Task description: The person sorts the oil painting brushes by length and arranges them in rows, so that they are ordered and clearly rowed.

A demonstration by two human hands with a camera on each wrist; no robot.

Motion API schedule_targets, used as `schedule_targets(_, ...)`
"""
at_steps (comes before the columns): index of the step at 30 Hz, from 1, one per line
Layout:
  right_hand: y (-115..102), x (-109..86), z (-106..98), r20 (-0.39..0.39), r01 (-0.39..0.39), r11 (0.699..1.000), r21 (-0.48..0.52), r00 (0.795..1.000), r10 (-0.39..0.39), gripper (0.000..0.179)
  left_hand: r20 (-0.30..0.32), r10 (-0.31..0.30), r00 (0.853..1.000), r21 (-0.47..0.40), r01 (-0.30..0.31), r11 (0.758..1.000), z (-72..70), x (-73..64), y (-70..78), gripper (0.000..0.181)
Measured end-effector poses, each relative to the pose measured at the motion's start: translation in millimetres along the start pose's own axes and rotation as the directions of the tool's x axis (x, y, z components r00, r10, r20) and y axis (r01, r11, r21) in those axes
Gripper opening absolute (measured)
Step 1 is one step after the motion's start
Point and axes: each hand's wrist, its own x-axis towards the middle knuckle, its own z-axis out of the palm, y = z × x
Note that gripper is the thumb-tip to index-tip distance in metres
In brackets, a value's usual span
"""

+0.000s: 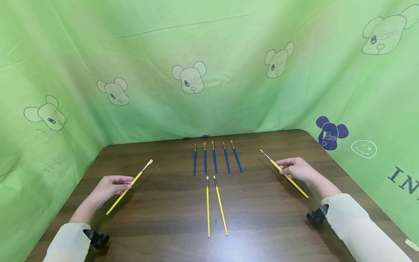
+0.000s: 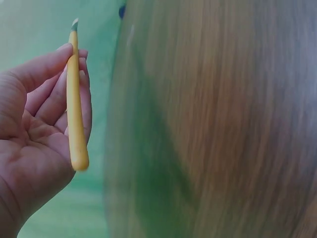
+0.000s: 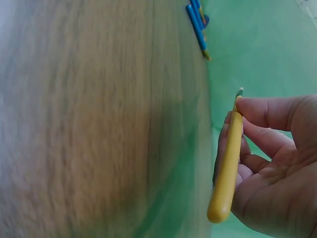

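Note:
At the left of the table, my left hand [image 1: 112,187] pinches a yellow-handled paintbrush [image 1: 123,194] with pale bristles, its tip pointing up and to the right. In the left wrist view, the thumb presses this brush's yellow handle [image 2: 75,109] against the fingers. Over on the right, my right hand [image 1: 296,169] pinches another yellow paintbrush [image 1: 294,184], tip toward the far left. The right wrist view shows thumb and fingertips on that yellow handle [image 3: 229,168]. Between the hands, two more yellow paintbrushes [image 1: 207,213] lie side by side on the table.
Several blue paintbrushes [image 1: 214,160] lie in a row farther back, tips away from me. The brown wooden table [image 1: 163,225] ends at a green curtain [image 1: 229,109] with printed bear heads, which hangs behind it and at both sides.

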Motion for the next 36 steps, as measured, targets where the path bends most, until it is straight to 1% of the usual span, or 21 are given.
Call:
schedule_targets(5, -5, -3.1, 6, 0.035, -0.020, 0.999, 0.031, 0.999, 0.019, 0.050, 0.031, -0.007, 0.999, -0.065, 0.009, 0.998, 16.3, 2.9, 11.9, 0.041)
schedule_targets(8, -7, -4.8, 9, 0.049, -0.017, 0.999, 0.041, 0.999, 0.014, 0.050, 0.054, -0.001, 0.999, -0.081, 0.005, 0.997, 24.9, 3.9, 17.6, 0.042)
schedule_targets(12, -10, -7.2, 14, 0.074, -0.012, 0.998, 0.064, 0.997, 0.008, 0.050, 0.063, -0.006, 0.998, -0.106, 0.013, 0.994, 36.0, 5.3, 24.2, 0.040)
schedule_targets(18, -18, -11.6, 22, 0.104, -0.030, 0.996, 0.084, 0.994, 0.021, 0.051, 0.086, -0.022, 0.996, -0.145, 0.035, 0.989, 52.9, 7.6, 31.8, 0.038)
schedule_targets(22, -22, -15.4, 28, 0.125, -0.037, 0.993, 0.109, 0.992, 0.023, 0.050, 0.116, -0.022, 0.993, -0.177, 0.043, 0.983, 66.6, 8.8, 35.9, 0.040)
schedule_targets(27, -26, -19.4, 36, 0.146, -0.029, 0.989, 0.145, 0.989, 0.007, 0.050, 0.156, -0.017, 0.988, -0.225, 0.052, 0.973, 86.0, 9.7, 41.3, 0.043)
schedule_targets(36, -36, -22.1, 53, 0.176, 0.011, 0.980, 0.198, 0.983, -0.047, 0.052, 0.171, -0.057, 0.984, -0.281, 0.104, 0.954, 114.6, 4.8, 49.3, 0.042)
